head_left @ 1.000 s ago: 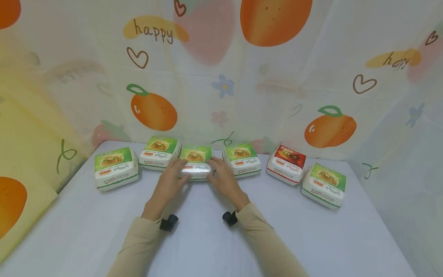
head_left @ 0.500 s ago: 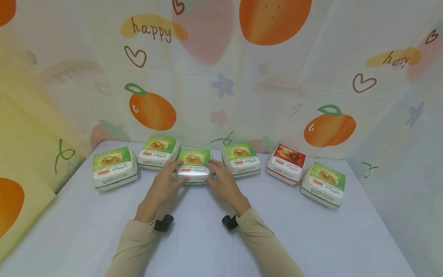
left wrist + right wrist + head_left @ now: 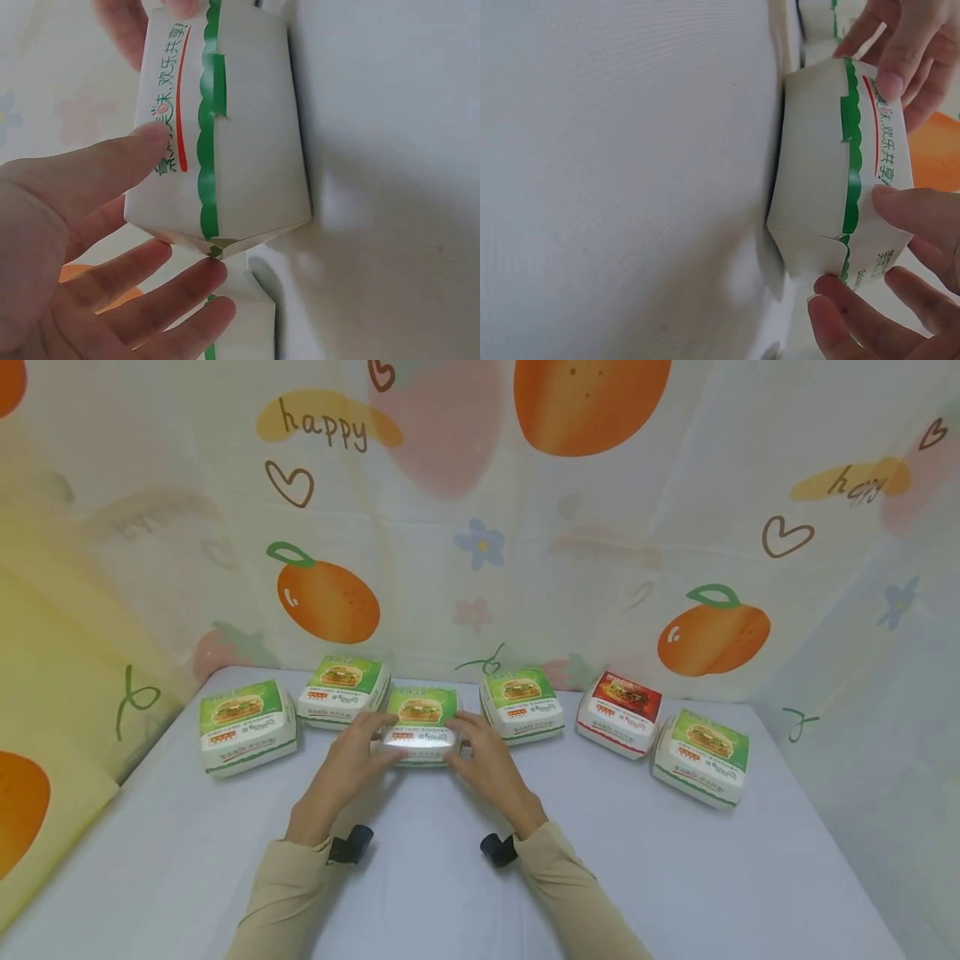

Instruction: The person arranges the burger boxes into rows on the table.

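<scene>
A burger box (image 3: pixel 422 714) with a green lid picture sits on the white table, held between both hands. My left hand (image 3: pixel 343 768) grips its left end; in the left wrist view the thumb (image 3: pixel 146 146) lies on the printed front slope and the other fingers are at the end wall. On the opposite end, my right hand (image 3: pixel 495 768) holds the box likewise, its thumb (image 3: pixel 911 206) on the front slope in the right wrist view. The green scalloped seam and front tab of the box (image 3: pixel 259 150) are closed. Its underside is hidden.
Two green burger boxes (image 3: pixel 246 727) (image 3: pixel 341 689) stand to the left. To the right are another green box (image 3: pixel 522 703), a red one (image 3: pixel 619 714) and a green one (image 3: pixel 701 760). A fruit-print cloth (image 3: pixel 525 568) hangs behind the table (image 3: pixel 420 877).
The held burger box has slid a little toward me, and both hands have come back with it. The other boxes keep their places.
</scene>
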### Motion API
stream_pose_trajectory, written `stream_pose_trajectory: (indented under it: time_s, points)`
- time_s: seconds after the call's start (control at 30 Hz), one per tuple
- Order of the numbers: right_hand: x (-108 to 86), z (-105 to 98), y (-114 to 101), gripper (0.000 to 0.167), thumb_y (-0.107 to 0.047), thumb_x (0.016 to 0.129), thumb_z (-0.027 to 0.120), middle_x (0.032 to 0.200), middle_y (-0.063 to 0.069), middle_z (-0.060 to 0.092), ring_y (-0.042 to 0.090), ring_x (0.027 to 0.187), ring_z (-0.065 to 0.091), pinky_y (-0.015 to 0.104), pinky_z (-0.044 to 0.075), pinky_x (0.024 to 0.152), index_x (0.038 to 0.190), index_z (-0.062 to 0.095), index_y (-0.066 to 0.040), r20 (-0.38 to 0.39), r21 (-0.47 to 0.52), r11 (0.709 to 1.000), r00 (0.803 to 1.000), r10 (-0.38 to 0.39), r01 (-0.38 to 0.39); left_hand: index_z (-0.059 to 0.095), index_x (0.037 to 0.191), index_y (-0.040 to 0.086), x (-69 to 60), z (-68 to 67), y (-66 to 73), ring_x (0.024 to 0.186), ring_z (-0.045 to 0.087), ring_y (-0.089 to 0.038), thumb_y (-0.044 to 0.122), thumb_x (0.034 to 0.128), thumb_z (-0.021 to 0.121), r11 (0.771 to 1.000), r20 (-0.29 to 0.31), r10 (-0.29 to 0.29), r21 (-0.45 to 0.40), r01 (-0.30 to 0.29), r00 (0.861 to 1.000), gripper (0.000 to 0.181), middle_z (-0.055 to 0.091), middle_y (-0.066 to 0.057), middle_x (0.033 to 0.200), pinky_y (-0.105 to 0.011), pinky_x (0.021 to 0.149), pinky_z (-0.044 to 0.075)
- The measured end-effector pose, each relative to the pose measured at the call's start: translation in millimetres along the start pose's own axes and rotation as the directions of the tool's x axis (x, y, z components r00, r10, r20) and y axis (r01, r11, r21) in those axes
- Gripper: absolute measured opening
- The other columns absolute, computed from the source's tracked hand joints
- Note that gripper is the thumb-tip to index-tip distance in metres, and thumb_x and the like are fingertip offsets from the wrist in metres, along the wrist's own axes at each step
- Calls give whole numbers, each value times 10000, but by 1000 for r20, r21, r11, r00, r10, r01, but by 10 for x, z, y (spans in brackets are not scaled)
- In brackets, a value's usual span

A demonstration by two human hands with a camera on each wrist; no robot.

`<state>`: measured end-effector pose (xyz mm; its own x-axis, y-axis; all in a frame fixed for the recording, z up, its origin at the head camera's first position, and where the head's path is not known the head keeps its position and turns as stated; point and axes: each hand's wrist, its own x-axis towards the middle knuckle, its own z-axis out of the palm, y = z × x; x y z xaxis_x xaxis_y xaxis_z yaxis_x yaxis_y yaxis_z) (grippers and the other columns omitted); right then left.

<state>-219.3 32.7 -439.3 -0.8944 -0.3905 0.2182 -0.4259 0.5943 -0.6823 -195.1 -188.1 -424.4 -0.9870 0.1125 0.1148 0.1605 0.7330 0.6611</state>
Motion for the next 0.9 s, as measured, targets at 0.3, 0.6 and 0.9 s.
stream_pose_trajectory:
  time_s: [0.3, 0.6, 0.9]
  points:
    - [-46, 15, -11, 460, -96, 894, 714, 1487, 155, 479, 296, 1082, 679, 356, 572, 927, 1337, 594, -59, -10, 30, 999, 1000, 12, -12, 559, 1335, -9, -6, -48, -26, 1140, 607, -411, 189, 876, 754, 1000, 14, 18, -19, -17, 1000, 537, 550, -218, 1348, -536, 954, 519]
    - [-131, 60, 1, 474, -88, 880, 732, 1468, 160, 497, 291, 1048, 688, 367, 575, 921, 1332, 592, -57, -65, 33, 999, 997, -29, 31, 576, 1305, 7, -19, -91, -2, 1160, 600, -410, 180, 869, 760, 1000, 66, -9, -29, 11, 998, 504, 545, -202, 1340, -520, 941, 531]
    - [-189, 83, 11, 482, -115, 901, 720, 1502, 117, 475, 267, 1109, 662, 394, 564, 931, 1360, 575, -86, -61, 50, 999, 998, 1, 3, 591, 1267, 16, -14, -106, -4, 1156, 615, -396, 169, 865, 763, 1000, 88, -24, -11, 25, 996, 464, 541, -201, 1335, -499, 925, 547]
